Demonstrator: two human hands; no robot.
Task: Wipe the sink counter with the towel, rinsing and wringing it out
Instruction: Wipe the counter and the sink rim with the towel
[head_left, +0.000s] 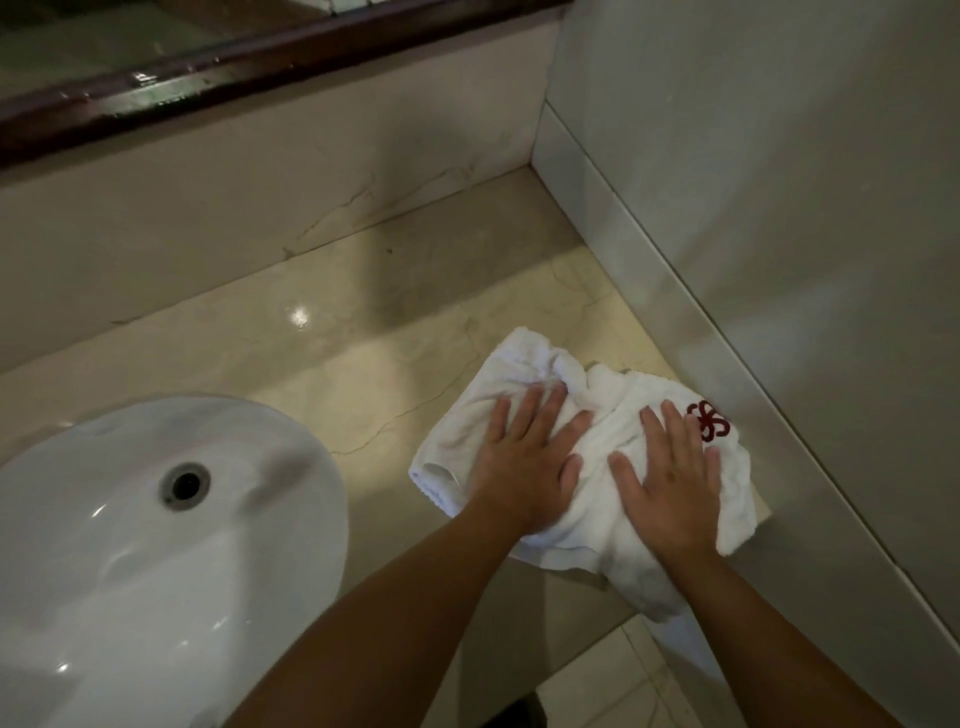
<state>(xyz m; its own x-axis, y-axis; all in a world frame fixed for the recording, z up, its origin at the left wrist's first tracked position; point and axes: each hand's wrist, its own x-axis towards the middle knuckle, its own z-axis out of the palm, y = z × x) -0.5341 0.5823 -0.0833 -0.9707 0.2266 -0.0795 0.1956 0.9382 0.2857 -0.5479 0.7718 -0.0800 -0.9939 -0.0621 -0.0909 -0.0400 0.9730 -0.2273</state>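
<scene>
1. Here, a white towel (613, 447) is spread in a crumpled heap on the beige marble counter (322, 332), at about four o'clock in the head view, just beside the side wall (779, 208).
2. The left hand (524, 457) is laid flat on the towel's left half, fingers straight and slightly fanned, nothing being gripped.
3. The right hand (670, 483) is pressed flat on the right half, fingers extended toward twelve o'clock.
4. A dark red flower emblem (709, 420) is seen on the towel at one o'clock from the right hand.
5. One corner of the towel is draped over the counter's front edge.
6. The white sink basin (156, 545), with its drain (184, 484), is set at eight o'clock, apart from the towel.
7. A dark-framed mirror (208, 67) is mounted at eleven o'clock.
</scene>
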